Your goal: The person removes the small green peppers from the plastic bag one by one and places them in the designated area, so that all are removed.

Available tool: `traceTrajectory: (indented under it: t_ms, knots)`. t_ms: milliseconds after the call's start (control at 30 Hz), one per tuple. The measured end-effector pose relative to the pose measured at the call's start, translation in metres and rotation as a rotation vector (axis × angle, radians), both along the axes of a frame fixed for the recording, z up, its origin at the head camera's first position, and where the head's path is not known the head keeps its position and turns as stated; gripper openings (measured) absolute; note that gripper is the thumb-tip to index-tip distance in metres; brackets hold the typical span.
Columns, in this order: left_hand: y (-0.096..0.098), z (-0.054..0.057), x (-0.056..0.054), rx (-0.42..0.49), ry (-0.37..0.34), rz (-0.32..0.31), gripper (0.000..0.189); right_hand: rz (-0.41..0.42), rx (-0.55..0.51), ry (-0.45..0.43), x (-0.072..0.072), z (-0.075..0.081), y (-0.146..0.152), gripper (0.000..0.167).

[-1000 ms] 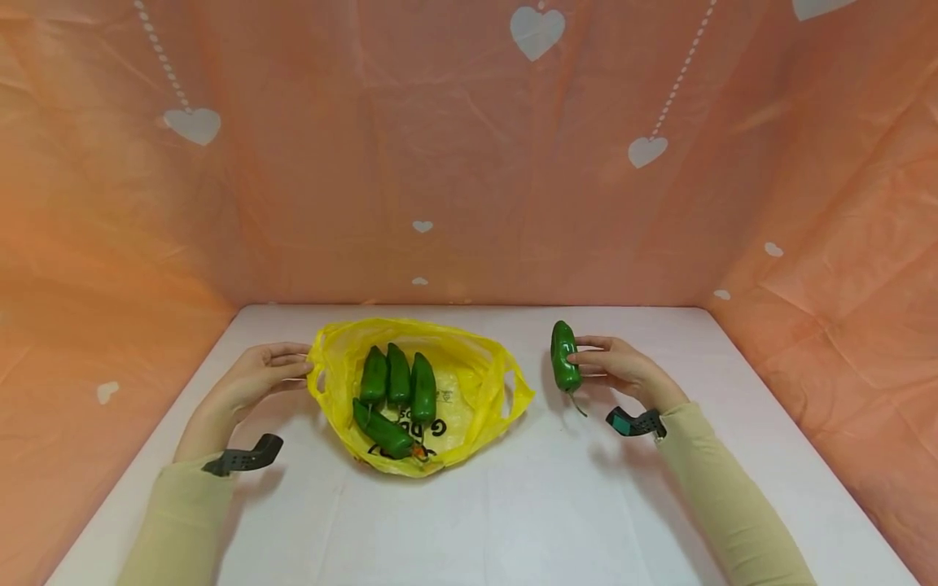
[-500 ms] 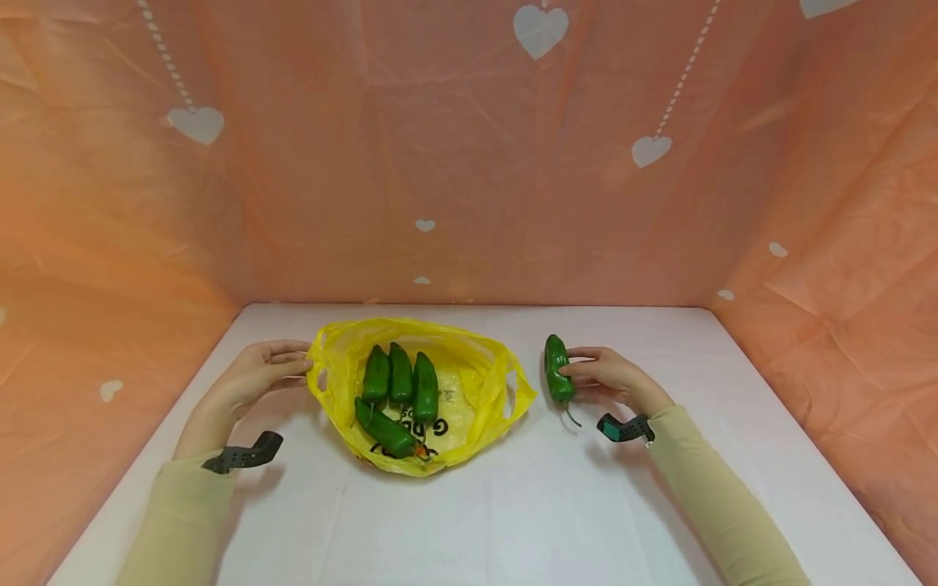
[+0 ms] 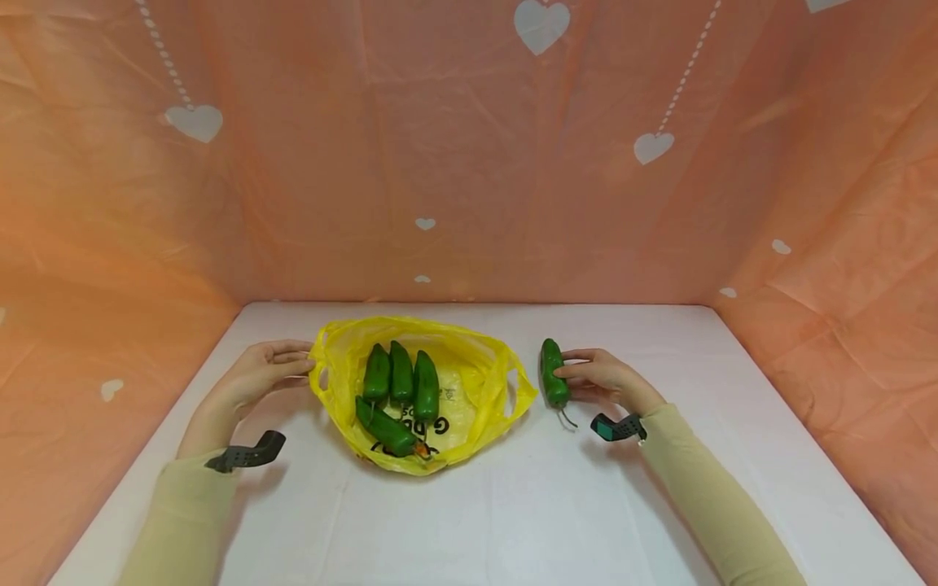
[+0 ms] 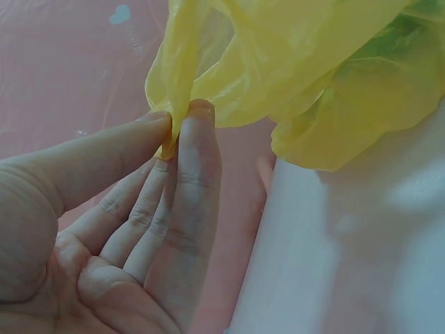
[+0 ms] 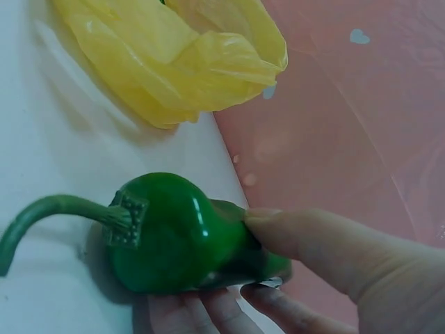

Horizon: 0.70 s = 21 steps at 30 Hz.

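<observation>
We see the right hand [image 3: 604, 378] gripping a green pepper [image 3: 553, 373] between thumb and fingers, and the right wrist view shows the thumb [image 5: 313, 243] pressed on top of the pepper with the other fingers curled beneath it, the curved stem [image 5: 49, 212] pointing away from the hand. The pepper sits just above the white table [image 3: 513, 505], just to the right of the yellow plastic bag [image 3: 484, 366] and apart from its right handle. Our left hand [image 3: 256, 376] pinches the bag's left edge; in the left wrist view the thin yellow plastic is caught between the thumb and the fingertips [image 4: 198, 118], with the remaining fingers lying straight alongside. The bag lies open on the table between both hands, and inside it we count four more green peppers [image 3: 399, 374], three side by side and one lying across their near ends
</observation>
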<state>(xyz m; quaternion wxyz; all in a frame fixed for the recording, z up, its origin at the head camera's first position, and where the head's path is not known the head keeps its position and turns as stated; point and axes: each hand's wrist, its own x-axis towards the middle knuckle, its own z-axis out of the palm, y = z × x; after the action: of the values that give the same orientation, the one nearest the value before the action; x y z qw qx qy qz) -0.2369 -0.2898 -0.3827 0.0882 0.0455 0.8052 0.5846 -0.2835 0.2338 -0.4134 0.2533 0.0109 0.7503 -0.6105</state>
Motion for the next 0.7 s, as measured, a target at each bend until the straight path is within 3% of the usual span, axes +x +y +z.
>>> traceTrajectory:
  t_ms: [367,700]
  knots:
    - [0.0028,-0.0016,0.0011,-0.024,-0.003,-0.007,0.058,-0.027,0.071,0.031,0.0028,0.0003,-0.0071,0.055]
    - [0.0033,-0.0014,0.0017,-0.021,0.003,-0.012,0.058,-0.015,0.116,0.029,0.0005,0.0051,-0.0090,0.057]
